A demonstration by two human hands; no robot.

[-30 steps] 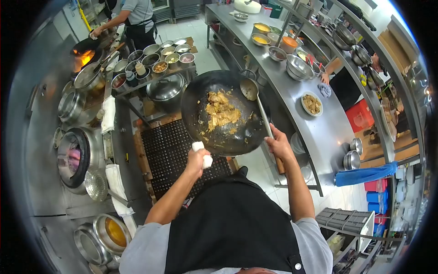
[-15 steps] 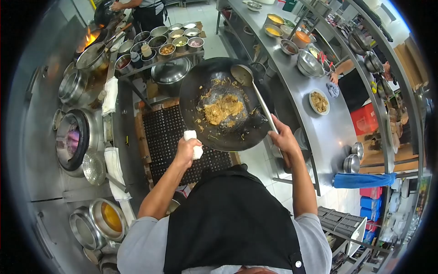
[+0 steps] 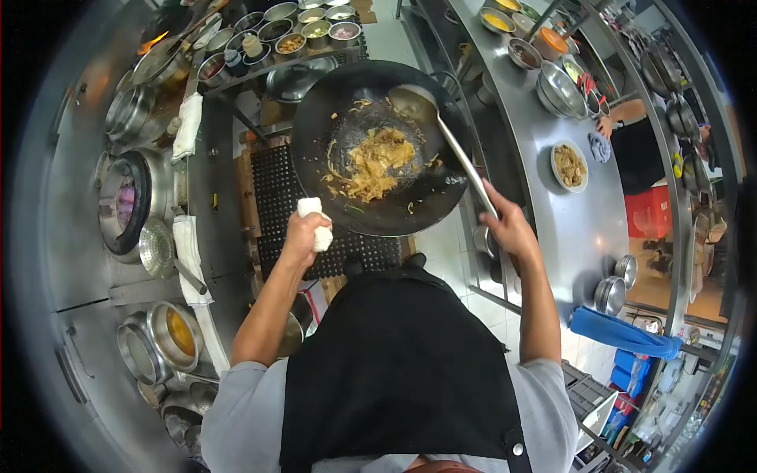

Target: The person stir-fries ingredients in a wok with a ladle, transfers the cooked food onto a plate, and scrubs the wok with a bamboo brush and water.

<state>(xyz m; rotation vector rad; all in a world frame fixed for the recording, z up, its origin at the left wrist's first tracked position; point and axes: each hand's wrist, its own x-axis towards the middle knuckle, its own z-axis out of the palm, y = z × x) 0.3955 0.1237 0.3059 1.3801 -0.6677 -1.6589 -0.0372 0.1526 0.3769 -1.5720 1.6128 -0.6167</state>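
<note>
A large dark wok (image 3: 315,142) hangs in the air in front of me, with yellow-brown cooked food (image 3: 378,162) in its middle. My left hand (image 3: 300,236) is closed round a folded white cloth (image 3: 311,209) at the wok's near left edge; the wok's handle is hidden there. My right hand (image 3: 512,229) grips the handle of a long metal ladle (image 3: 461,154). The ladle's bowl rests inside the wok at its far right side, beside the food. Shreds of food are scattered round the main heap.
On the right, a steel counter (image 3: 572,221) holds a white bowl of food (image 3: 569,166) and metal bowls. Another person's hand (image 3: 605,128) is at its far edge. A burner (image 3: 126,201) and perforated strainer (image 3: 158,246) are left. Ingredient pans (image 3: 318,30) stand ahead, above a black mat (image 3: 276,197).
The view has turned and shifted toward the counter. The wok has come nearer and swung left, the food moving within it. Both hands have kept their holds.
</note>
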